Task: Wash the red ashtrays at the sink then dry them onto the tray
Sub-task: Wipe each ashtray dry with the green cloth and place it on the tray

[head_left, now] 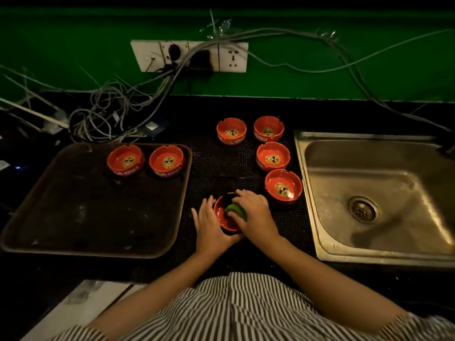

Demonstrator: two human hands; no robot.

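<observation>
Between the tray and the sink, on the dark worktop (221, 166), the drying step looks to be in hand. From the left: the tray (73, 205) carries two red ashtrays, one (125, 159) beside the other (167, 161), near its far edge. Next, the left hand (209, 223) cups the side of a seventh ashtray (225, 221), steadying it on the worktop, while the right hand (254, 212) grips a green cloth (235, 209) pressed into its bowl. Four more ashtrays wait beside the sink (369, 193): (231, 130), (268, 128), (272, 156), (283, 186). Seven ashtrays, one cloth, one tray. Once wiped, this ashtray likely needs lifting left onto the tray beside the pair.
</observation>
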